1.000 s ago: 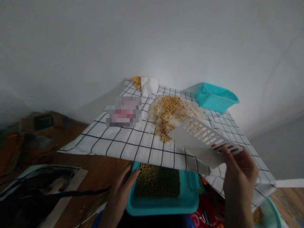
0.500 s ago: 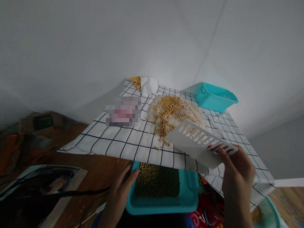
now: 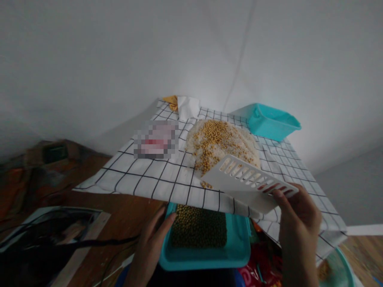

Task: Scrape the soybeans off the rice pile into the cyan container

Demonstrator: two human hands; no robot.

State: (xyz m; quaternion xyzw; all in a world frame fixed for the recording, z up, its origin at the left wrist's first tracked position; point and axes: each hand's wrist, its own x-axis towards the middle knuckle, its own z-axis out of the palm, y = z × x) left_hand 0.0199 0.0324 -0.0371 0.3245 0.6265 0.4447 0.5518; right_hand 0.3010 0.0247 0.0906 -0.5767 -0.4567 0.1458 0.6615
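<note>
My right hand (image 3: 301,217) grips one end of a white slotted plastic plate (image 3: 239,189), with the thumb on the near face. The plate stands tilted on the tabletop by the near edge of a heap of yellow beans (image 3: 216,131), which look like soybeans. They lie over pale grains (image 3: 245,145) that resemble rice. Below the table edge, my left hand (image 3: 151,235) is closed on the left rim of a turquoise bin (image 3: 206,264). Beans (image 3: 199,228) cover much of its floor. The fingers on the bin's outer side are partly hidden.
A checked cloth (image 3: 143,175) covers the table. Another turquoise bin (image 3: 272,123) stands at the back right; a white cloth (image 3: 188,107) and a yellow cloth (image 3: 171,102) lie at the back left. Red packets (image 3: 263,265) and a round tub (image 3: 341,265) are below, right.
The slotted plate has shifted slightly left and toward me at the near edge of the heap, covering some stray beans. My left hand and the bin it holds stay in place.
</note>
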